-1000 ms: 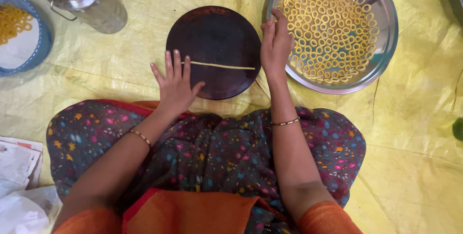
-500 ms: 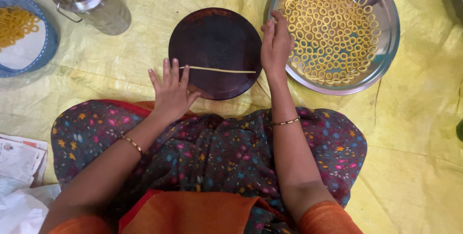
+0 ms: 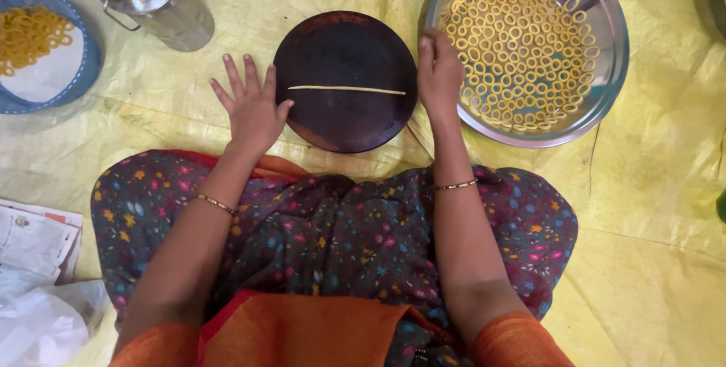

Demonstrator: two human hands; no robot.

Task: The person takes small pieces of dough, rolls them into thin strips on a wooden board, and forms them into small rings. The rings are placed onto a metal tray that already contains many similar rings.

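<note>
While a thin yellow dough strand [image 3: 346, 89] lay across the round dark wooden board [image 3: 345, 49], the left hand [image 3: 252, 107] rested flat beside it, fingers spread; the right hand [image 3: 439, 73] (fingers together, empty) touched its far edge; rolling evenly seemed wise.

Thin dough strand [image 3: 346, 89] — straight across dark round board [image 3: 333, 41]

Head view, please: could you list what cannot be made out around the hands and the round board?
- Steel canister: the top edge crops it, so its yellow contents stay unclear.
- Blue-rimmed plate: cut off by the left edge.
- Right hand: seen edge-on at the dark round board, so its fingertips and any grip are hidden.
- Dough strand: too thin to judge texture.
- Ring-filled steel tray: the top edge crops its rim.
</note>
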